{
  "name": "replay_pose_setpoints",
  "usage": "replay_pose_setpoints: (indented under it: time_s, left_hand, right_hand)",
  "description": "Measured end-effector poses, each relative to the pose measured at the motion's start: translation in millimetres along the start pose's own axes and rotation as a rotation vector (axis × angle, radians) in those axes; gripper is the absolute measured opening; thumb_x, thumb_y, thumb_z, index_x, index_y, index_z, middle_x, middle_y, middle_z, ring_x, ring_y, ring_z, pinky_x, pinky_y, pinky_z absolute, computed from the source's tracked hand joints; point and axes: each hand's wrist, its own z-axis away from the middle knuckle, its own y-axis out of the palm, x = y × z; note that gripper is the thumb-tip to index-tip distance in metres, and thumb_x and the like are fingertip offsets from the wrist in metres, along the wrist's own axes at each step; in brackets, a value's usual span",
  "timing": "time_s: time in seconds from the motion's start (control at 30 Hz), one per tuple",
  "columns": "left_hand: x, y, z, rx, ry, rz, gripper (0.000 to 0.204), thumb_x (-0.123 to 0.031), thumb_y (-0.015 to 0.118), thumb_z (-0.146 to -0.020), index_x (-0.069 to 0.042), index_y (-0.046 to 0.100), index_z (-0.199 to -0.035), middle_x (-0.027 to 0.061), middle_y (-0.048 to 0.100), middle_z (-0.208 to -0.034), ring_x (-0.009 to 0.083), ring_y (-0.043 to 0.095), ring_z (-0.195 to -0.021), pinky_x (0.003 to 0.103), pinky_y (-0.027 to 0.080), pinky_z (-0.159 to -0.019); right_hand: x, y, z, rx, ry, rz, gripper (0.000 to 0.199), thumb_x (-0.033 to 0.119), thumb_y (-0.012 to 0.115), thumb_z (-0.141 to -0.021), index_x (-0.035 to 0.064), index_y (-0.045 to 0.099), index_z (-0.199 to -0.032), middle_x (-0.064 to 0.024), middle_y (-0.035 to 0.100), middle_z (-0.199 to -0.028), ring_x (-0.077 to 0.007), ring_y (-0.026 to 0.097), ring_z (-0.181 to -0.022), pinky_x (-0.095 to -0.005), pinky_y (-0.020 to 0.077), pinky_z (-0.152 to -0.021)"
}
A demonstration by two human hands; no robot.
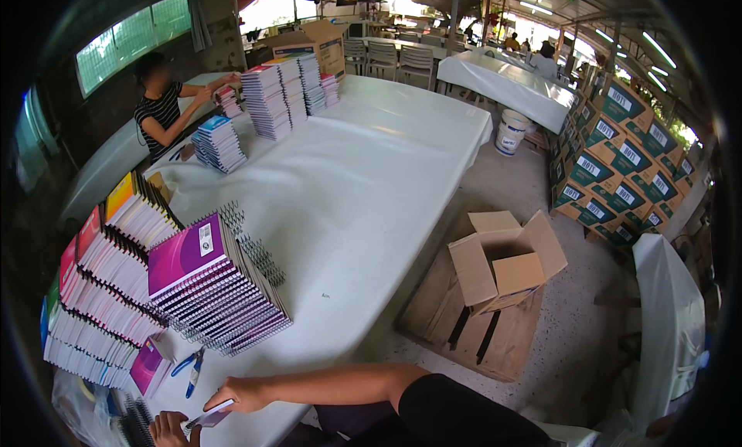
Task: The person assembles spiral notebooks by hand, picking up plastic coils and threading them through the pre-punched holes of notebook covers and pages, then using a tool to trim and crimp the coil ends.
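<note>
At the near table edge my right hand (241, 394) grips a thin notebook (216, 418) by its upper edge, the cover tilted. Next to the notebook's edge that carries wire loops, my left hand (168, 430) has its fingers curled; what they pinch is partly hidden. Black wire binding coils (136, 422) lie left of my left hand. Just beyond my hands are blue-handled pliers (195, 373) and a small purple notebook pile (149, 363). Farther off stands a tall stack of purple spiral notebooks (193, 261), with loose wire coils (251, 246) along its right side.
Stacks of unbound-looking books (108, 292) fill the table's left side. Across the white-covered table (363, 169), a person (162, 111) handles books beside more stacks (267, 103). An open carton (495, 269) sits on a wooden pallet (433, 323) at right, before piled cartons (618, 165).
</note>
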Motion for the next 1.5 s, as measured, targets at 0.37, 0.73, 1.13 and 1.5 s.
replay_pose_setpoints:
  time_s: [0.37,0.73,1.13,1.5]
  left_hand:
    - [-9.9,-6.7,-6.9,-0.162,0.058,0.132,0.013,-0.028,0.068,-0.076,-0.015,0.065,-0.077,0.0013,0.065,-0.078,0.0204,0.062,-0.074,0.037,0.046,-0.079]
    - [-1.6,2.2,1.0,-0.111,0.068,0.112,0.014,-0.029,0.067,-0.077,-0.017,0.066,-0.086,0.0012,0.066,-0.084,0.0209,0.061,-0.08,0.041,0.043,-0.087]
    - [-16.9,-4.6,-5.8,-0.25,0.036,0.02,0.007,-0.023,0.068,-0.075,-0.016,0.066,-0.077,0.002,0.064,-0.076,0.0223,0.061,-0.07,0.035,0.046,-0.067]
    - [-15.7,16.3,3.7,-0.257,-0.099,-0.066,0.045,-0.041,0.061,-0.082,-0.009,0.057,-0.113,0.0159,0.057,-0.116,0.032,0.053,-0.107,0.05,0.037,-0.094]
  right_hand:
    - [-2.0,-1.0,-0.3,0.023,-0.006,-0.01,0.032,-0.001,0.057,-0.08,0.0,0.059,-0.112,-0.0183,0.063,-0.104,-0.0297,0.061,-0.092,-0.0333,0.0467,-0.082]
    - [-3.5,0.6,-0.5,0.023,0.011,-0.015,0.033,0.0,0.059,-0.079,-0.0004,0.058,-0.112,-0.0185,0.063,-0.106,-0.0312,0.061,-0.094,-0.034,0.047,-0.082]
    - [-6.2,4.6,-0.5,-0.017,-0.042,-0.03,0.031,-0.002,0.056,-0.08,0.0003,0.06,-0.111,-0.0183,0.065,-0.098,-0.0253,0.063,-0.085,-0.032,0.0463,-0.079]
    - [0.2,1.2,-0.4,0.005,0.003,0.008,0.032,-0.002,0.057,-0.08,-0.0001,0.059,-0.111,-0.0181,0.065,-0.101,-0.0269,0.063,-0.089,-0.032,0.047,-0.08]
